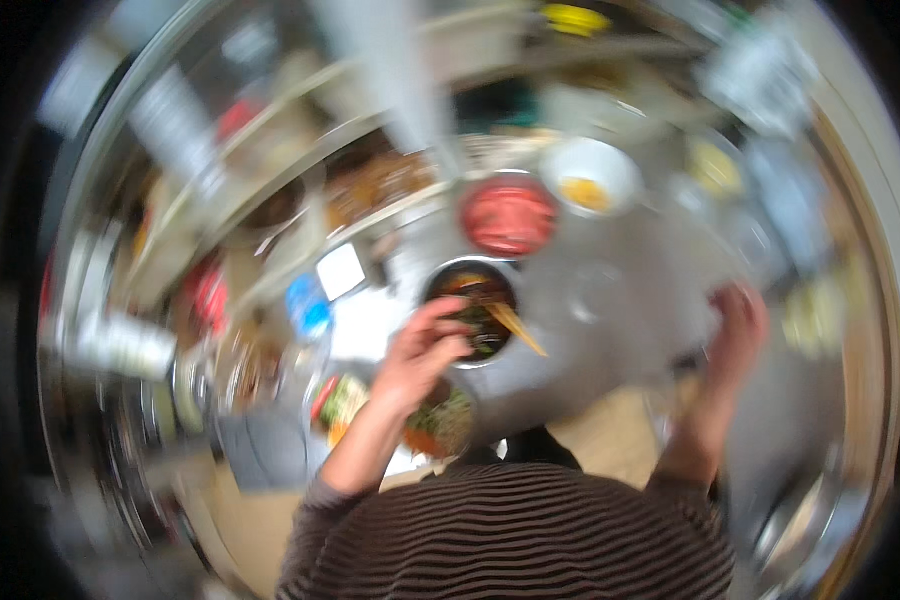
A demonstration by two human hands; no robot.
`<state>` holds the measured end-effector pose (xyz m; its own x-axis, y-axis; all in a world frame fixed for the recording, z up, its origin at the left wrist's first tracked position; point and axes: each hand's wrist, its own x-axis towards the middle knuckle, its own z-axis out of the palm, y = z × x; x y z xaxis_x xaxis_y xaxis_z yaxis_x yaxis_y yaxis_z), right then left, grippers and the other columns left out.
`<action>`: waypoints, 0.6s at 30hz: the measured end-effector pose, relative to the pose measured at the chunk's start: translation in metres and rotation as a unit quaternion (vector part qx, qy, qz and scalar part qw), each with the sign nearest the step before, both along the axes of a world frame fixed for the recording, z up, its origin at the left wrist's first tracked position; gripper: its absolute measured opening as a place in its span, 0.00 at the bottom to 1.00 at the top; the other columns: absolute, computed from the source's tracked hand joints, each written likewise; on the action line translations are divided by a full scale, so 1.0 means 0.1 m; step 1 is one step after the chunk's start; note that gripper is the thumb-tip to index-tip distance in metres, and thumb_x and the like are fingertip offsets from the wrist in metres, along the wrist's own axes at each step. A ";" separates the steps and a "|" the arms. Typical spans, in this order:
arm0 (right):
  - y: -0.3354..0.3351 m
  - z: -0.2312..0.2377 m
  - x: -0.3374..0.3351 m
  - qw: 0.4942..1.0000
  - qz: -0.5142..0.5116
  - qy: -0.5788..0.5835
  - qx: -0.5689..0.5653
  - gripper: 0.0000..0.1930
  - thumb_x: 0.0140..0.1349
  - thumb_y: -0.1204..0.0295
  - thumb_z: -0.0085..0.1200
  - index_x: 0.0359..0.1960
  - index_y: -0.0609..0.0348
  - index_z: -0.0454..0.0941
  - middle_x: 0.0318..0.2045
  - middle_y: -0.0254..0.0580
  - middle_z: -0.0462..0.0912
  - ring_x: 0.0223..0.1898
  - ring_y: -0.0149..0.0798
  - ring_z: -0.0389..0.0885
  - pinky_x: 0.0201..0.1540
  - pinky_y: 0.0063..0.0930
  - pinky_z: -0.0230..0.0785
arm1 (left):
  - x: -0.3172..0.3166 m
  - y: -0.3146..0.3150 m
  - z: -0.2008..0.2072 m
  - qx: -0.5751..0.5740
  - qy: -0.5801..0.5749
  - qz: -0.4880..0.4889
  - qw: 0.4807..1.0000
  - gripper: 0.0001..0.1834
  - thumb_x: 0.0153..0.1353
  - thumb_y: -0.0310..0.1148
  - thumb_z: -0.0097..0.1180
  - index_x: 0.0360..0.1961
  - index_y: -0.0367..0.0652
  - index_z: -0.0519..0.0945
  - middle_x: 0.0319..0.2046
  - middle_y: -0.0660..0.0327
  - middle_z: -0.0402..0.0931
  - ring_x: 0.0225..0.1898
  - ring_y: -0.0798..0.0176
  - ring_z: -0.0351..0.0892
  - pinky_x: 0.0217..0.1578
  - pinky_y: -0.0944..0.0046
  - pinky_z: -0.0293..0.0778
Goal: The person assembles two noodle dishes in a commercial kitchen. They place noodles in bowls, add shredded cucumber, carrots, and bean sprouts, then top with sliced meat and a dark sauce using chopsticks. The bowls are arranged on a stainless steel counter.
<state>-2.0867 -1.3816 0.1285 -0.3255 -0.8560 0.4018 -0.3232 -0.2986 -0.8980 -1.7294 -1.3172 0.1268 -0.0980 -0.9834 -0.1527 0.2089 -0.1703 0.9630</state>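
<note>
A metal bowl (457, 361) with dark contents and bits of green stands in the middle of the grey table. Light wooden chopsticks (517, 328) lean over its right rim. My left hand (425, 345) is over the bowl's left edge, fingers curved and apart, with nothing visible between them; whether it touches the rim I cannot tell. My right hand (740, 315) hovers at the right above the table, away from the bowl, its fingers smeared by motion. Beside my left forearm are cut vegetables (345, 402) and a round dish of greens and orange pieces (445, 420).
Behind the bowl stand a red-filled bowl (508, 215) and a white bowl (615, 168) with yellow contents. A blue-labelled container (308, 307) and white sheets (365, 325) lie left. Blurred shelves with containers (380, 185) run along the back left. Plastic bags (760, 80) lie far right.
</note>
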 end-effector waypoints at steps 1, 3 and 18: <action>0.00 0.05 0.25 1.000 -0.020 -0.006 0.013 0.05 0.53 0.78 0.48 0.26 0.65 0.76 0.26 0.41 0.78 0.30 0.33 0.74 0.35 0.26 0.67 | 0.00 0.08 -0.01 0.062 0.000 0.001 0.998 0.22 0.53 0.27 0.52 0.51 0.41 0.66 0.47 0.59 0.67 0.45 0.63 0.70 0.44 0.63 0.69; 0.05 -0.09 0.60 0.997 -0.001 0.072 0.016 0.06 0.55 0.78 0.49 0.31 0.66 0.77 0.30 0.44 0.79 0.32 0.37 0.76 0.39 0.32 0.69 | -0.03 0.29 0.00 0.078 -0.016 -0.035 0.996 0.23 0.54 0.39 0.52 0.49 0.40 0.68 0.45 0.58 0.69 0.44 0.64 0.69 0.44 0.65 0.68; 1.66 0.24 2.93 0.625 0.648 0.220 -0.375 0.08 0.53 0.73 0.54 0.32 0.66 0.77 0.34 0.51 0.77 0.35 0.49 0.75 0.39 0.38 0.68 | 0.58 2.90 -0.26 0.043 -0.004 0.641 0.766 0.09 0.52 0.35 0.50 0.26 0.41 0.77 0.25 0.62 0.73 0.29 0.67 0.70 0.29 0.66 0.67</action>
